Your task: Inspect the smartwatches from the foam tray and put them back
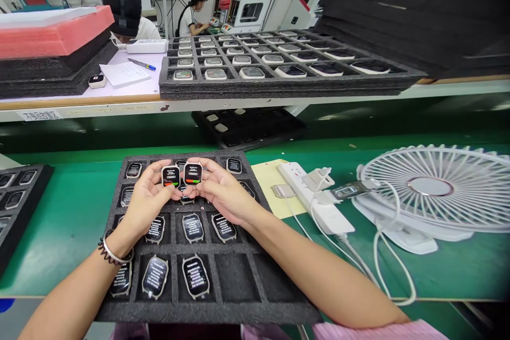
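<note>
My left hand [148, 199] pinches a small smartwatch body [171, 176] with a lit screen, held upright above a black foam tray [239, 281]. Beside it, my right hand [223, 191] grips a second watch body [193, 173], also lit, its edge almost touching the first. Both hands hover over the tray's far rows. The tray's compartments hold several more watch bodies [195, 275] with dark text screens; some cells at the near right are bare. A bracelet circles my left wrist.
A white power strip [314, 199] with plugs and cables, a yellow sheet [268, 179] and a white fan [434, 191] lie to the right on the green belt. Another foam tray [16, 196] sits left. A shelf above carries a filled tray [279, 82]. Two people work behind.
</note>
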`<control>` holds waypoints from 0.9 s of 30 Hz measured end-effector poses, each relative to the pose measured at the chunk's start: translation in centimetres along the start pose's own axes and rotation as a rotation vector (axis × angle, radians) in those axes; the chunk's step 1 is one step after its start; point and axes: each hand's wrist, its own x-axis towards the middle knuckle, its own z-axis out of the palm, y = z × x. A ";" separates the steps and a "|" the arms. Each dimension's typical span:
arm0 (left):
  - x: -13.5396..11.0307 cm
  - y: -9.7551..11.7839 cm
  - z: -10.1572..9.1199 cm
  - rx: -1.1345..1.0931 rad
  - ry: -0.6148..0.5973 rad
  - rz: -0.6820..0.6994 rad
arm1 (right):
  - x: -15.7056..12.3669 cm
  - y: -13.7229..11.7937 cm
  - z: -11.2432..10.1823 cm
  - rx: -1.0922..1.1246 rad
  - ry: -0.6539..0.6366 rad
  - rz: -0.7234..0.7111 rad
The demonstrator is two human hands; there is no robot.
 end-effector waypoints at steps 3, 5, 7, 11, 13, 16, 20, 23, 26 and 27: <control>0.1 -0.1 0.0 -0.006 -0.008 0.009 | 0.0 0.0 0.0 -0.006 -0.006 0.007; 0.1 -0.1 0.0 -0.011 -0.014 0.013 | 0.1 0.0 0.0 -0.007 -0.010 0.007; 0.1 -0.1 0.0 -0.012 -0.019 0.015 | 0.1 0.0 -0.1 -0.008 -0.011 0.006; 0.1 -0.2 -0.1 -0.004 -0.015 0.016 | 0.0 0.0 -0.1 -0.008 -0.006 0.005; 0.1 -0.2 -0.1 -0.001 -0.016 0.016 | 0.0 0.0 -0.1 -0.007 -0.006 0.006; 0.0 -0.3 -0.2 0.002 -0.022 0.020 | 0.0 0.0 -0.1 -0.007 -0.008 0.005; 0.0 -0.3 -0.1 0.013 -0.023 0.020 | 0.1 0.0 -0.1 -0.017 -0.006 0.006; 0.0 -0.2 0.0 0.012 -0.027 0.021 | 0.0 0.0 -0.1 -0.029 -0.005 0.009; 0.0 -0.1 0.0 0.000 -0.023 0.021 | 0.0 0.0 0.0 -0.033 -0.006 0.007; 0.1 0.0 0.1 -0.003 -0.020 0.021 | 0.0 0.0 0.0 -0.034 -0.006 0.006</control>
